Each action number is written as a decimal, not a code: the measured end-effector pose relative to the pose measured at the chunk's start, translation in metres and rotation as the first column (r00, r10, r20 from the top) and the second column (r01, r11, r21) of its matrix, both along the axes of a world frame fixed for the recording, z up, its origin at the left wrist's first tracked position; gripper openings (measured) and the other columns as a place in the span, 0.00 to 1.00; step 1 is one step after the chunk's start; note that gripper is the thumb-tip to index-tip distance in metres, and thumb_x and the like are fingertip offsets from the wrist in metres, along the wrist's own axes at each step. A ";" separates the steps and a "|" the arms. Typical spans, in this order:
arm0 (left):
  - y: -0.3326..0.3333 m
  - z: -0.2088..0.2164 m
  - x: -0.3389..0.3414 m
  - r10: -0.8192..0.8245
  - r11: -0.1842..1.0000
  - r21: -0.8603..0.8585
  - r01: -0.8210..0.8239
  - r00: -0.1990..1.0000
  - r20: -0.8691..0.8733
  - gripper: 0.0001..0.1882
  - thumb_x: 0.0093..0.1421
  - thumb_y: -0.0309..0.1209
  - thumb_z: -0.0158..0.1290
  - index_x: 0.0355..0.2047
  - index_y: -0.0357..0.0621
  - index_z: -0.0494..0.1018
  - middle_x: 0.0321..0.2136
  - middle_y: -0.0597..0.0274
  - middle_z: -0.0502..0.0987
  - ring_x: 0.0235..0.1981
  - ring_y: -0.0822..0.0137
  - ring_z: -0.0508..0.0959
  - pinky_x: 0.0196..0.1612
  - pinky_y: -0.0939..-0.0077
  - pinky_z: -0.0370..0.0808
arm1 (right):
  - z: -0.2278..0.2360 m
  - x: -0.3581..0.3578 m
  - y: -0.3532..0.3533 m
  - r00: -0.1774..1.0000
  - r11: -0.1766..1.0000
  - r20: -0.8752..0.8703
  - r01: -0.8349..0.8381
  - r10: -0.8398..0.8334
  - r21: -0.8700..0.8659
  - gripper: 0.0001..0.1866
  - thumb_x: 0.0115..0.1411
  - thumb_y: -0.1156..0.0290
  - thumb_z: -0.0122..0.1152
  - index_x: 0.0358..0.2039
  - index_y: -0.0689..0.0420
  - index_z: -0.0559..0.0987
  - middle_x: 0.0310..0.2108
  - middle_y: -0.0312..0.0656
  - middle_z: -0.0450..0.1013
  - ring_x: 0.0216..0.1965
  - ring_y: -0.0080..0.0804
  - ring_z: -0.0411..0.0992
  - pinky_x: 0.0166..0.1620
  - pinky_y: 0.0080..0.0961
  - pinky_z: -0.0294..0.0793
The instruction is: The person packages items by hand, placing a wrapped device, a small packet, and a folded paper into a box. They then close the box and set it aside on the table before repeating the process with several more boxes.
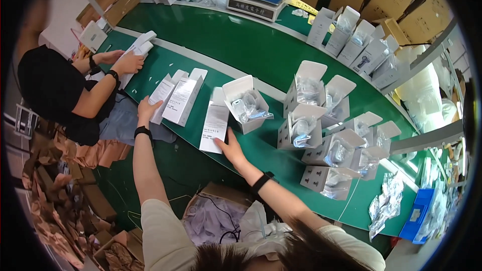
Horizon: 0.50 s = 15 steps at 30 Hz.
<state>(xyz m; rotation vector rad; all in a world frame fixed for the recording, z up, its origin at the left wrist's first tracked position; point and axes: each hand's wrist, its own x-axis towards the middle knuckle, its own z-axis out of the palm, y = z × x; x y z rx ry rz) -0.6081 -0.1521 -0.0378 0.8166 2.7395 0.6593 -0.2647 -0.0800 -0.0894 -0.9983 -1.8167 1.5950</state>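
- Your left hand (146, 109) rests flat, fingers loose, on the near edge of a white box (162, 97) that lies on the green bench (241, 45). It touches the box but does not grip it.
- Your right hand (230, 146) lies open with its fingertips on the low corner of a flat white leaflet box (215, 121).
- Just beside that box stands an open white box (246, 103) with a bagged thing inside; I think it is a small blue and white gadget, but the bag blurs it.
- More open boxes (321, 120) with bags stand to your right.
- Another person's hand (128, 63) presses on a white box (140, 45) farther along the bench.
- A scale (257, 0) sits at the far side.
- A brown carton (216, 216) with bags is under your arms.
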 end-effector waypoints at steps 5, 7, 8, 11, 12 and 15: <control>-0.040 -0.002 0.018 -0.140 0.989 0.049 0.136 0.988 0.065 0.37 0.39 0.45 0.63 0.43 0.31 0.65 0.37 0.45 0.73 0.39 0.57 0.74 0.41 0.71 0.69 | 0.016 -0.028 -0.035 0.929 0.872 -0.200 -0.363 0.311 -0.330 0.39 0.46 0.62 0.63 0.52 0.68 0.55 0.47 0.57 0.60 0.49 0.47 0.61 0.51 0.33 0.62; -0.040 -0.003 0.037 -0.174 0.984 0.062 0.168 0.979 0.109 0.38 0.37 0.45 0.64 0.44 0.32 0.65 0.36 0.46 0.73 0.38 0.57 0.74 0.40 0.71 0.70 | 0.016 -0.032 -0.044 0.966 0.917 -0.177 -0.238 0.189 -0.321 0.38 0.46 0.62 0.63 0.52 0.68 0.55 0.47 0.57 0.61 0.49 0.47 0.61 0.51 0.34 0.62; -0.040 -0.002 0.046 -0.138 0.985 0.132 0.115 0.974 0.181 0.35 0.38 0.43 0.64 0.42 0.32 0.65 0.35 0.48 0.74 0.37 0.59 0.74 0.39 0.71 0.70 | 0.016 -0.033 -0.047 0.984 0.944 -0.158 -0.130 0.085 -0.303 0.38 0.46 0.63 0.63 0.51 0.68 0.55 0.47 0.57 0.61 0.49 0.48 0.61 0.51 0.34 0.62; -0.062 0.008 0.073 -0.049 0.970 0.240 -0.031 0.946 0.319 0.31 0.39 0.39 0.64 0.39 0.34 0.66 0.33 0.51 0.74 0.35 0.63 0.74 0.38 0.73 0.69 | 0.022 -0.028 -0.055 0.993 0.968 -0.116 -0.040 0.011 -0.246 0.37 0.46 0.64 0.64 0.50 0.67 0.55 0.47 0.55 0.60 0.49 0.47 0.61 0.51 0.34 0.61; -0.077 0.009 0.079 -0.014 0.963 0.259 -0.072 0.949 0.315 0.29 0.39 0.37 0.64 0.38 0.34 0.66 0.33 0.53 0.73 0.35 0.64 0.73 0.39 0.73 0.69 | 0.028 -0.027 -0.057 0.995 0.978 -0.090 -0.056 0.039 -0.201 0.37 0.46 0.65 0.64 0.50 0.66 0.55 0.48 0.54 0.60 0.49 0.46 0.61 0.52 0.34 0.60; -0.122 0.014 0.113 0.018 0.910 0.391 -0.139 0.955 0.297 0.26 0.42 0.31 0.63 0.39 0.36 0.63 0.33 0.58 0.72 0.35 0.67 0.71 0.39 0.75 0.67 | 0.047 -0.007 -0.075 0.996 0.996 -0.072 -0.059 0.054 -0.071 0.37 0.45 0.66 0.64 0.50 0.65 0.55 0.50 0.54 0.57 0.50 0.47 0.59 0.53 0.35 0.58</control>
